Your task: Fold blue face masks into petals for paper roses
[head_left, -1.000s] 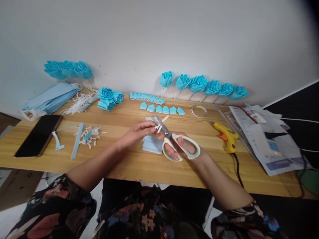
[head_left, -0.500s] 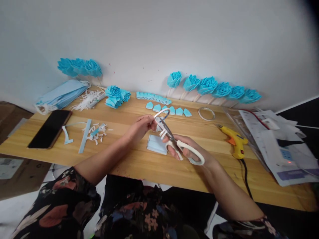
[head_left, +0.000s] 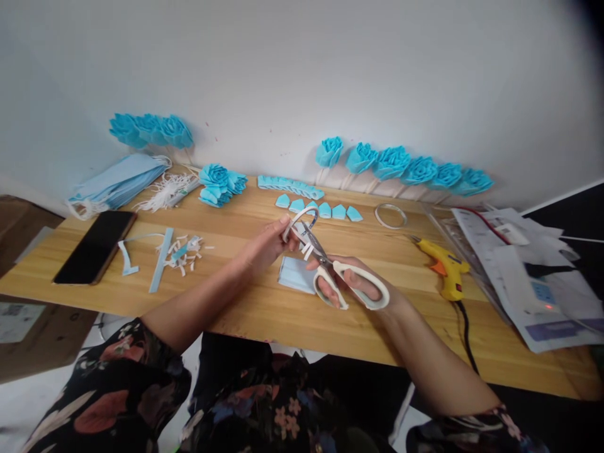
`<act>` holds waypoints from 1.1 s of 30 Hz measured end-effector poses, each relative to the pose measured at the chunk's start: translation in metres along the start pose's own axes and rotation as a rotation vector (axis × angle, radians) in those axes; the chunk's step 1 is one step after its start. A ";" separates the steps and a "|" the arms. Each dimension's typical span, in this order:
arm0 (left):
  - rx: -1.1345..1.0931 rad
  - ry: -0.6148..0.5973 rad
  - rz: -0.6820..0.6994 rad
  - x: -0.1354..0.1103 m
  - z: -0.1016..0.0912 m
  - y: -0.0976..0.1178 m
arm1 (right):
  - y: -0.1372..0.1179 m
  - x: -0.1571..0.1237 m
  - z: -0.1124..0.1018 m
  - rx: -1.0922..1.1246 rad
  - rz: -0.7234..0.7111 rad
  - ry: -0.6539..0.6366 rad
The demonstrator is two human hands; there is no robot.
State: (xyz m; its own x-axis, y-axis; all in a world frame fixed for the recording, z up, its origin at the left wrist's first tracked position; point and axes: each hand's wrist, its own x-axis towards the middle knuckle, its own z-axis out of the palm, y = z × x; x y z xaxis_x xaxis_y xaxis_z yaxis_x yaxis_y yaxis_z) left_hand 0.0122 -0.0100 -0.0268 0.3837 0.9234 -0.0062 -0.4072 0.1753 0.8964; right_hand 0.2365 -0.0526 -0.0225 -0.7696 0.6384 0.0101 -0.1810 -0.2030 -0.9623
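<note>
My left hand (head_left: 267, 246) is closed on a thin white ring (head_left: 298, 217) that looks like a narrow roll of tape. My right hand (head_left: 352, 277) has its fingers through the white handles of a pair of scissors (head_left: 325, 259). The blades point up and left, meeting the ring beside my left fingertips. Small white strips (head_left: 307, 251) show at the blades; whether they are attached cannot be made out. Beneath my hands a folded pale blue face mask piece (head_left: 296, 275) lies on the table. Just beyond is a row of blue petal-shaped pieces (head_left: 338, 211).
Blue fabric flowers (head_left: 392, 163) lean on the wall. A yellow glue gun (head_left: 446, 267) with a cord and another thin ring (head_left: 391, 216) lie right. Papers (head_left: 533, 296) cover the right end. Leftward are a phone (head_left: 94, 246), white scraps (head_left: 189, 253) and stacked masks (head_left: 120, 179).
The scissors' handles have spread a little wider apart and moved slightly down. The ring has tilted and shifted slightly left in my left hand.
</note>
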 end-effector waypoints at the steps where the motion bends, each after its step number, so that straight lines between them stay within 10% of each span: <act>1: 0.002 -0.007 -0.003 0.000 0.000 -0.002 | 0.000 0.000 0.000 0.003 -0.004 -0.004; 33: 0.248 -0.175 -0.042 -0.010 -0.006 -0.006 | 0.014 0.001 -0.006 0.146 -0.059 -0.003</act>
State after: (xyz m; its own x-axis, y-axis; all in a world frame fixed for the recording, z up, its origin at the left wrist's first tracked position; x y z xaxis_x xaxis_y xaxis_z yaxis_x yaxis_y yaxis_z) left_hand 0.0060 -0.0183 -0.0345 0.5415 0.8406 0.0113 -0.1815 0.1038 0.9779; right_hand 0.2365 -0.0502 -0.0378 -0.7566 0.6506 0.0664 -0.3132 -0.2713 -0.9101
